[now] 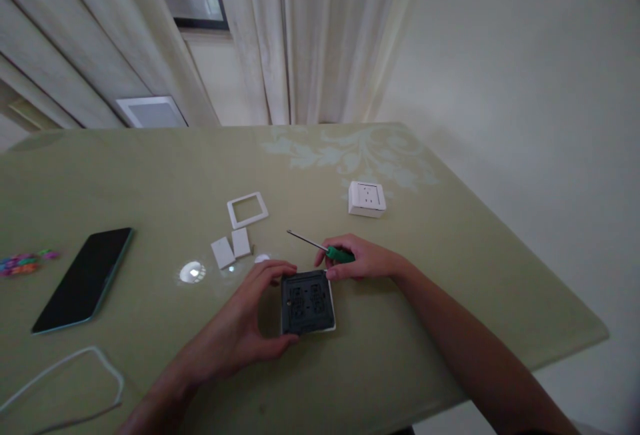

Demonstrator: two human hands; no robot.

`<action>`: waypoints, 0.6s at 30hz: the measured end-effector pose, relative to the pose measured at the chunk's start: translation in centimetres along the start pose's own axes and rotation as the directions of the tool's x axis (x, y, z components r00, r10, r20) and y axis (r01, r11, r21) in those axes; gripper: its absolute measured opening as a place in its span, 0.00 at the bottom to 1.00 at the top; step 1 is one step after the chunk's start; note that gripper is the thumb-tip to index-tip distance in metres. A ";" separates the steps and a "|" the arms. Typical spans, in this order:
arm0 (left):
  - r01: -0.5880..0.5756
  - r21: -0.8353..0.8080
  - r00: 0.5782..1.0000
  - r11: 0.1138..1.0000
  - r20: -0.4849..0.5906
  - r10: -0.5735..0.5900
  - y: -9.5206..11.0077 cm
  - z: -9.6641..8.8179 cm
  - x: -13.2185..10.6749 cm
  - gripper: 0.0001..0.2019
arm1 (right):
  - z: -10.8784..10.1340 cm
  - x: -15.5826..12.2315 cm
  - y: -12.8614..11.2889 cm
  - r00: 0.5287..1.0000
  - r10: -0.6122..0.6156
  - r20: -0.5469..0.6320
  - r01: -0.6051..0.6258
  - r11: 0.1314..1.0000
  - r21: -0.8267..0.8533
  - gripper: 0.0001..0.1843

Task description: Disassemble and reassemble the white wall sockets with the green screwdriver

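Tablet (84, 281): lying at left.
Left hand (243, 320): pinching the dark plate (307, 303) by its left corners.
Dark plate: sitting near, between the hands.
Right hand (367, 258): gripping a green screwdriver (340, 255), thumb touching the plate's far-right corner.
Socket box (367, 199): lying far right.

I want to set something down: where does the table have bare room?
Between the tablet and the frame; also right of the socket, toward the table's right edge. It's crowded around the left hand, holding the panel, and right hand, with screwdriver; tiles lie nearby.
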State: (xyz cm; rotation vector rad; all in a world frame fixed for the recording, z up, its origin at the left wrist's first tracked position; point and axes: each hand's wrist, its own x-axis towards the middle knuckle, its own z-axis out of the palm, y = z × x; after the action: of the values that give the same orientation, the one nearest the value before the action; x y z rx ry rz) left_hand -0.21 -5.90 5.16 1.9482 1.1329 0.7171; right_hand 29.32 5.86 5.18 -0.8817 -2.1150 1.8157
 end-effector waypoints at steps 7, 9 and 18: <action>-0.032 0.051 0.999 0.998 0.005 0.032 -0.3 -0.6 -0.1 0.39 | -0.1 0.0 0.0 1.000 0.010 0.012 -0.010 1.000 -0.001 0.29; -0.047 0.051 0.999 0.998 0.018 0.046 -0.5 -0.7 -0.2 0.39 | -0.1 0.0 0.0 1.000 0.006 0.007 -0.006 1.000 -0.009 0.29; -0.036 0.023 0.998 0.999 0.043 0.035 -0.5 -0.7 -0.3 0.39 | -0.1 -0.1 -0.3 1.000 -0.005 0.004 0.005 1.000 -0.019 0.27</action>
State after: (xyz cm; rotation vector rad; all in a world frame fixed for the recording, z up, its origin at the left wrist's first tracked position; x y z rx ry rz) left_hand -1.11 -5.75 5.15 1.9982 1.0881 0.6801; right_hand 29.33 5.89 5.49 -0.8771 -2.1379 1.7996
